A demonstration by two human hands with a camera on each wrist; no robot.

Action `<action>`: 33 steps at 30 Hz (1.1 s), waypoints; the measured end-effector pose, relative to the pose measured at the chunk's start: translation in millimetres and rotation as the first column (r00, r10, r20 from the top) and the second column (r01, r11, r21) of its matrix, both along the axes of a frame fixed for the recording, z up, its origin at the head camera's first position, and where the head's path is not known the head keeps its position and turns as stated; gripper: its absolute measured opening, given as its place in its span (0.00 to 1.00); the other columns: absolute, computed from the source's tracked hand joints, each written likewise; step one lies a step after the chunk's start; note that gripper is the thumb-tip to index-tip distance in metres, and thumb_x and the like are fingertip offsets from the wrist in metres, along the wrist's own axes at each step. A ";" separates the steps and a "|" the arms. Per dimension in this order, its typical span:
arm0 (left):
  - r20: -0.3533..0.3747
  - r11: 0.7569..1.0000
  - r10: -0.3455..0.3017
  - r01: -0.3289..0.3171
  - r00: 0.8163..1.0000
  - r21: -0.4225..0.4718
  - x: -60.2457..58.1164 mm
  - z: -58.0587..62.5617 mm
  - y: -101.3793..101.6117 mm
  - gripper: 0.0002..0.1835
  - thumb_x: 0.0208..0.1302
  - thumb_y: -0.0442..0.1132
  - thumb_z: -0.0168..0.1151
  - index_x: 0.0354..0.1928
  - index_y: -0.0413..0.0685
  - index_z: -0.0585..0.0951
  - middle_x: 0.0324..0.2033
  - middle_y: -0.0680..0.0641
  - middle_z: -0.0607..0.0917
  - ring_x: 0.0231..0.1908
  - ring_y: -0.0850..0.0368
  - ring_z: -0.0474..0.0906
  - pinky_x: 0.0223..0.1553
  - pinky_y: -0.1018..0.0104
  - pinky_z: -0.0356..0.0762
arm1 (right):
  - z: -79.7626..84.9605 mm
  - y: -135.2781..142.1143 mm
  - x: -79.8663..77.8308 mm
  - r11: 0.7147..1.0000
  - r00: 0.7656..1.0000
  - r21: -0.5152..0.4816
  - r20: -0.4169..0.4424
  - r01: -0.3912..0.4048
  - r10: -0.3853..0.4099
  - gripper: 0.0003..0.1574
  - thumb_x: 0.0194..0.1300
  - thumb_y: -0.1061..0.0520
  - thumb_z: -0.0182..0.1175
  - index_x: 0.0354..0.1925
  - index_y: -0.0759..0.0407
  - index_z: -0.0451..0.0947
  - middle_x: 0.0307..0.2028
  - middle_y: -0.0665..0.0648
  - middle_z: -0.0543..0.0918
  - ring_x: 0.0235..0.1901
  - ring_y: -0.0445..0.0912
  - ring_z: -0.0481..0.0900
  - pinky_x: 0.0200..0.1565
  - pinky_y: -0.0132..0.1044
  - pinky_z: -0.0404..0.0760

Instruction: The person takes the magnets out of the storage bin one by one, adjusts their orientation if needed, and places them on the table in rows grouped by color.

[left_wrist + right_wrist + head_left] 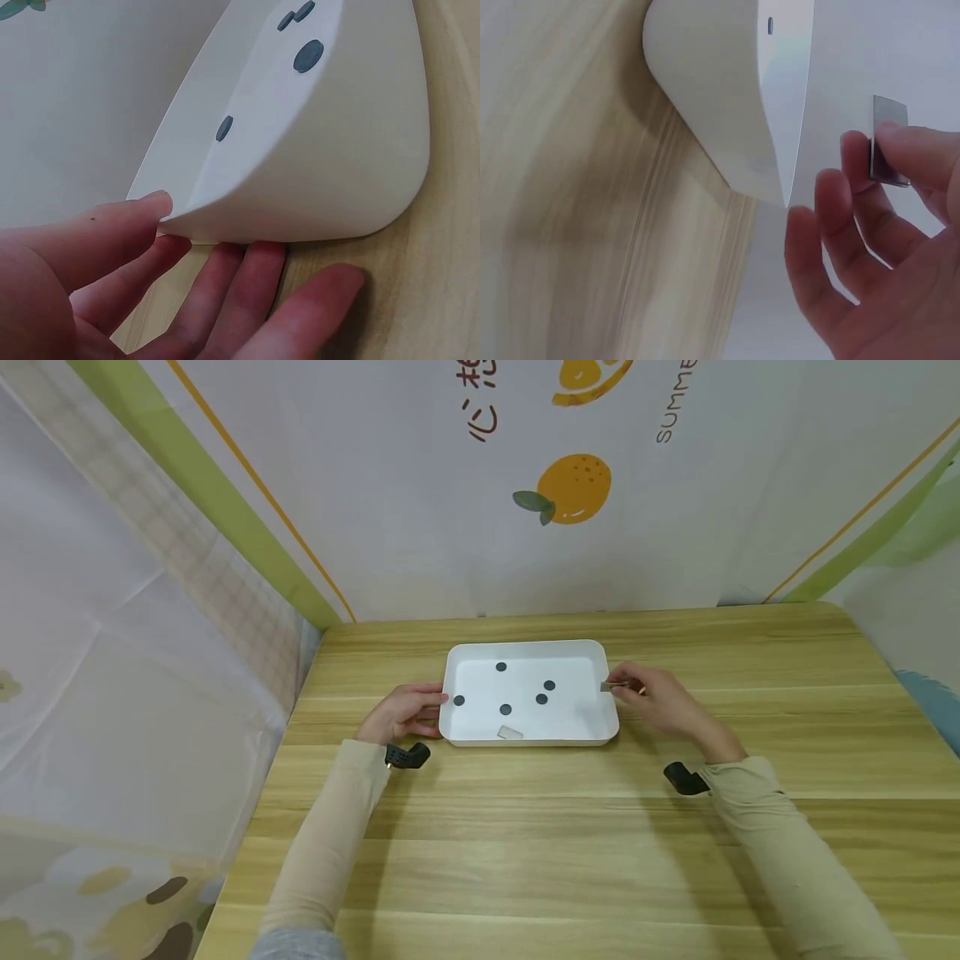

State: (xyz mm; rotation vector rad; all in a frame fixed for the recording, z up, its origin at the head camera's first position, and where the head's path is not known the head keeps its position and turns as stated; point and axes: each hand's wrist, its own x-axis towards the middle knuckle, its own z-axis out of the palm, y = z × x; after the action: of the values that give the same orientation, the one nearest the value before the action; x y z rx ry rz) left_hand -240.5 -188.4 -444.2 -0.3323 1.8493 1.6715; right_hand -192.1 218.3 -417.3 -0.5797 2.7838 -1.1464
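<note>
A shallow white tray [570,718] lies on the wooden table, with several dark round discs [506,710] spread over its floor. Near its front wall lies a small pale rectangular piece [510,732]. My left hand [405,710] holds the tray's left edge; in the left wrist view, one fingertip [159,204] rests on the rim and other fingers touch the outer wall. At the tray's right rim, my right hand [656,693] pinches a small flat grey rectangular plate [889,112] between thumb and finger, its other fingers loosely bent. Its material is unclear.
The wooden table [510,860] extends around the tray. Behind it hangs a white cloth [420,527] printed with fruit and lettering, and another pale cloth [150,693] hangs at the left. A black wrist device [407,756] sits on the left wrist, another [685,779] on the right.
</note>
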 end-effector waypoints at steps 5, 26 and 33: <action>-0.013 1.000 -0.006 0.006 1.000 0.018 0.3 -1.5 -0.4 0.26 0.69 0.36 0.58 0.68 0.45 0.69 0.56 0.40 0.81 0.42 0.53 0.85 0.38 0.57 0.86 | -1.1 6.5 -0.1 0.999 0.999 -0.026 0.033 0.023 -0.022 0.11 0.73 0.58 0.53 0.49 0.60 0.76 0.44 0.62 0.83 0.40 0.52 0.78 0.38 0.35 0.76; -0.002 1.000 -0.002 0.002 1.000 -0.012 1.9 1.1 0.2 0.26 0.69 0.37 0.58 0.68 0.46 0.69 0.60 0.39 0.78 0.42 0.54 0.84 0.38 0.57 0.86 | -22.9 47.2 -11.4 0.994 0.989 -0.085 0.137 0.072 -0.060 0.16 0.74 0.59 0.51 0.54 0.67 0.73 0.46 0.70 0.81 0.38 0.48 0.78 0.34 0.31 0.78; -0.004 1.000 0.002 -0.002 1.000 -0.013 1.5 1.1 1.4 0.26 0.69 0.37 0.58 0.68 0.47 0.69 0.60 0.39 0.78 0.42 0.53 0.84 0.38 0.57 0.86 | -24.1 53.0 -16.5 0.995 0.980 -0.018 0.172 0.102 -0.097 0.15 0.73 0.59 0.52 0.53 0.66 0.73 0.43 0.69 0.80 0.33 0.48 0.76 0.31 0.31 0.76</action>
State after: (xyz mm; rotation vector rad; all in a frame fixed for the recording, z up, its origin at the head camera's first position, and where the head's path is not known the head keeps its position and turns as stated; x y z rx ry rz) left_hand -239.0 -187.1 -443.1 -0.3371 1.8639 1.6630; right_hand -208.7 271.4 -441.4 -0.3300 2.6811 -1.1929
